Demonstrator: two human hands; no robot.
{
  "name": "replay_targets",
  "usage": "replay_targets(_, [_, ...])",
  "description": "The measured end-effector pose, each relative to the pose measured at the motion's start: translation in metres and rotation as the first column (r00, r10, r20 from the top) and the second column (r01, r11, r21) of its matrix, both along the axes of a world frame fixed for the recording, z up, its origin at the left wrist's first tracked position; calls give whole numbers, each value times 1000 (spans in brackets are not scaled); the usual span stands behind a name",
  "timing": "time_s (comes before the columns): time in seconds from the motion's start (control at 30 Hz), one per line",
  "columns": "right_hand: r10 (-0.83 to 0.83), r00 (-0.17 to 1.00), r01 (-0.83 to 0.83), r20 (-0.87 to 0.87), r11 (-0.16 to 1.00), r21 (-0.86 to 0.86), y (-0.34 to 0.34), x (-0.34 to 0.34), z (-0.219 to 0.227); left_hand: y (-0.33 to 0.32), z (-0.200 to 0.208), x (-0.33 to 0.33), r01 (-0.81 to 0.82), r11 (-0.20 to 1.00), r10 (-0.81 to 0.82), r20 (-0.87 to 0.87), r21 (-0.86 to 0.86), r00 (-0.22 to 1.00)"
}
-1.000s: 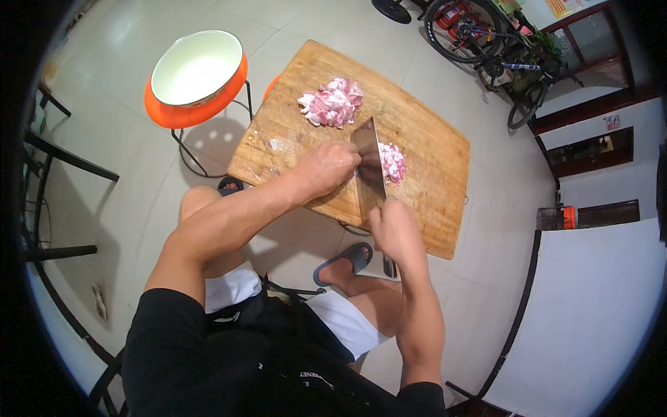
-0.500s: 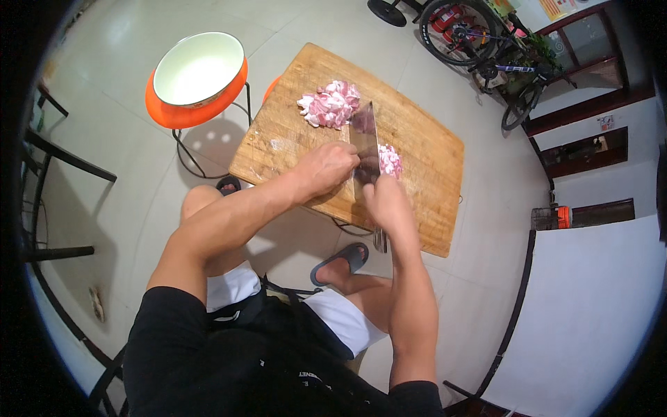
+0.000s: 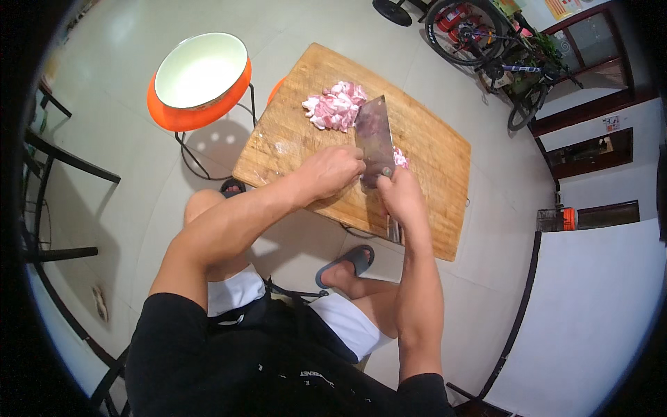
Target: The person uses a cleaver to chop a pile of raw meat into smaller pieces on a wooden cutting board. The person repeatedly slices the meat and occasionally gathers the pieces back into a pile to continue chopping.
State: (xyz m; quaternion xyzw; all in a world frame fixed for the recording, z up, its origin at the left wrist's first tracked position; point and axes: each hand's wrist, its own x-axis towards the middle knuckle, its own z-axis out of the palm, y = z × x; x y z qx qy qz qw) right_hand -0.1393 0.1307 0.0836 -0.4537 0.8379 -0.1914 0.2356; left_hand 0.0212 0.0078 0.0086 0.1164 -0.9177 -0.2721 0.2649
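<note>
My right hand (image 3: 402, 197) is wrapped round the handle of a broad metal cleaver (image 3: 375, 132), whose blade leans with its flat face showing. Close against the blade's left side, my left hand (image 3: 332, 171) is curled with its fingers bent down; whatever lies under them is hidden. Both hands are over a thick wooden cutting board (image 3: 434, 174). A heap of cut pink-and-white raw meat (image 3: 335, 106) lies on its far left part, beside the blade tip. Just right of the blade, a smaller pile of chopped meat (image 3: 401, 158) is partly covered by the cleaver.
A white enamel basin (image 3: 201, 69) stands on an orange stool (image 3: 163, 118) left of the board. Dark chair legs (image 3: 73, 158) reach in from the left. Bicycles (image 3: 486, 48) stand at the far right, and a white partition (image 3: 590, 299) is at the right.
The cleaver has tilted, so more of its flat face shows and it covers more of the smaller meat pile. My right hand has shifted slightly right; my left hand stays beside the blade.
</note>
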Motion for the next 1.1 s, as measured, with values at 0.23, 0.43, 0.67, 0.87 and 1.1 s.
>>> replay_targets(0.23, [-153,861,239,485,964,-120,24,-34,12,-12,1,-3,-54,999,55,6,-4,998])
replay_targets(0.43, [-94,702,311,706,932,-185,26,-58,20,-11,15,-14,-109,988,97,111,106,989])
replay_targets(0.67, [-60,533,329,844,934,-142,34,-66,15,-21,3,-28,4,1000,-5,-78,-19,997])
replay_targets(0.87, [-23,238,399,971,914,-76,40,-64,0,-17,14,-42,47,556,40,-83,830,996])
replay_targets(1.1, [-8,175,370,985,927,-58,35,-58,-14,-10,30,-40,434,-332,118,-420,838,900])
